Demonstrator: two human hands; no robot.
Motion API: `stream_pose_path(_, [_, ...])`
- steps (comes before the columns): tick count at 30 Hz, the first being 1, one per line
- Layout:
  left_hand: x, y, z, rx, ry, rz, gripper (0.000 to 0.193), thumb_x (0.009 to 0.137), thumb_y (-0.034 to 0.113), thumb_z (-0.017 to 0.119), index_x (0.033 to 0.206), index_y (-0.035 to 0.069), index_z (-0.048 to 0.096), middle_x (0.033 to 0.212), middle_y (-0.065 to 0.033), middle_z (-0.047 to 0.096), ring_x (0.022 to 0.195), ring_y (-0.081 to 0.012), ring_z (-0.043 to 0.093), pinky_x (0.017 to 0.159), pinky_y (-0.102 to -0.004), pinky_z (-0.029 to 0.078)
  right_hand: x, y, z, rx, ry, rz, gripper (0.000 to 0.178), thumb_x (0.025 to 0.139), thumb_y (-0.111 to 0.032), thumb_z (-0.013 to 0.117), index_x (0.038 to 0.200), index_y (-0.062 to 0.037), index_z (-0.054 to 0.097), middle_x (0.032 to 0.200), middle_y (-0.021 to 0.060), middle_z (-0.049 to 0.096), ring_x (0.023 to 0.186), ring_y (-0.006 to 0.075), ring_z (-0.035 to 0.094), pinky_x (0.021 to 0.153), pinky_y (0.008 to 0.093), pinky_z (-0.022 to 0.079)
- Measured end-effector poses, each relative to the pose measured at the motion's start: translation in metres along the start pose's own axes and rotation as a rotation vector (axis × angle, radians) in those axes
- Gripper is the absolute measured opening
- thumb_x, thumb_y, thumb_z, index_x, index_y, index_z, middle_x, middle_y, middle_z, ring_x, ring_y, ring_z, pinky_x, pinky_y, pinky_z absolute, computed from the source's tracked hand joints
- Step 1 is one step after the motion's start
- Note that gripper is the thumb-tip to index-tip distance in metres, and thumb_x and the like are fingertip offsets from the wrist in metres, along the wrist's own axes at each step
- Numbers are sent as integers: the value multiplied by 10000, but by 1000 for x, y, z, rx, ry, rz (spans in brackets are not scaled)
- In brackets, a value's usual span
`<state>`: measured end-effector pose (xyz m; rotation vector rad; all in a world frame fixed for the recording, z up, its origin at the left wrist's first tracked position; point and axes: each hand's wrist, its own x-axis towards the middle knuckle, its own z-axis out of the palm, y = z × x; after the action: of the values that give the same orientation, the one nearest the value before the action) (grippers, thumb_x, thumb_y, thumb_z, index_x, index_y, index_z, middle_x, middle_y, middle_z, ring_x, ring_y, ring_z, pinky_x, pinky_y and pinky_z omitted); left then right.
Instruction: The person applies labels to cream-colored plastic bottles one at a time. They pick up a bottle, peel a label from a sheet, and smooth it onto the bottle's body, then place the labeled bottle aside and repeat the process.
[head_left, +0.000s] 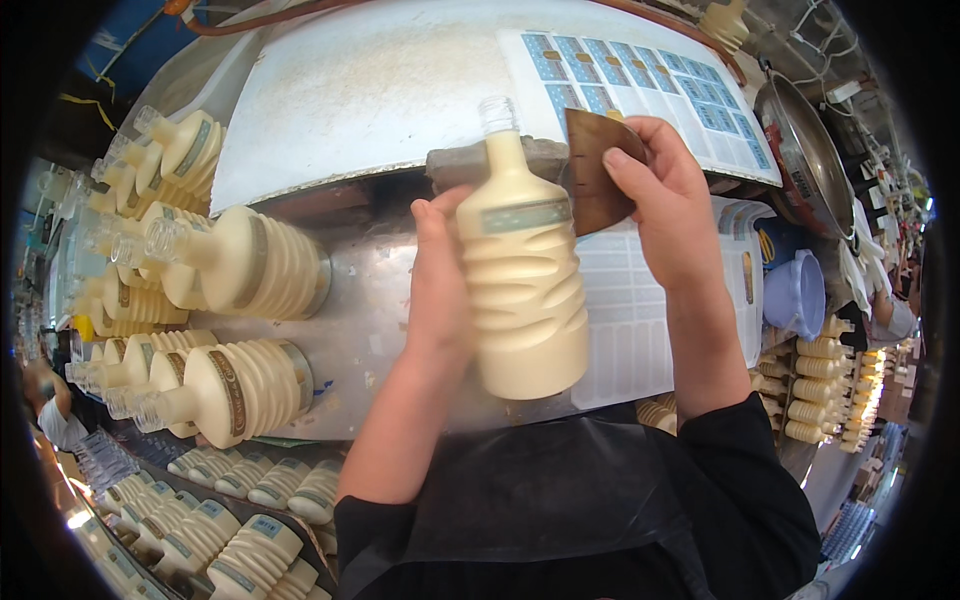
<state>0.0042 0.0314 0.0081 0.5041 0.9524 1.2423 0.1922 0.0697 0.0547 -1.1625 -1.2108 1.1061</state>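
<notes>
My left hand (440, 285) is wrapped along the left side of a cream-coloured bottle (528, 340). The bottle has wavy ridges, a clear threaded glass neck at the top and a grey-green band decal (525, 216) around its shoulder. It stands nearly upright in the picture, its neck pointing away from me. In my right hand (675, 200) I pinch a thin, flat brown scraper (595, 165) between thumb and fingers. Its edge is close to the bottle's right shoulder; whether they touch I cannot tell. Behind the neck sits a grey block (450, 165), partly hidden by the bottle.
Several cream bottles (270, 265) lie at the left, with more on a rack (190, 530) below. Blue decal sheets (610, 65) rest on a white board (350, 90). Pale decal sheets (620, 320), a metal pan (810, 140) and a lavender bucket (797, 295) are at right.
</notes>
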Motion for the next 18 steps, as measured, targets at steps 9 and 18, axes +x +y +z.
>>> stream_pose_path(9, [-8,1,9,-83,-91,2,644,1100,609,235,1424,90,434,1303,-126,583,1184,-209,616,1009,-383,530,-1,-13,84,-749,-37,-369,301,968,-125,567,1232,-21,469,917,244,698,870,425,688,738,513,533])
stream_pose_path(18, [-1,-5,3,262,34,125,505,1086,463,459,1358,38,445,1271,-142,553,1155,-200,560,1005,-349,477,1,-1,56,-807,42,-326,257,1004,-171,541,1232,-60,501,1119,190,695,973,435,674,839,492,528])
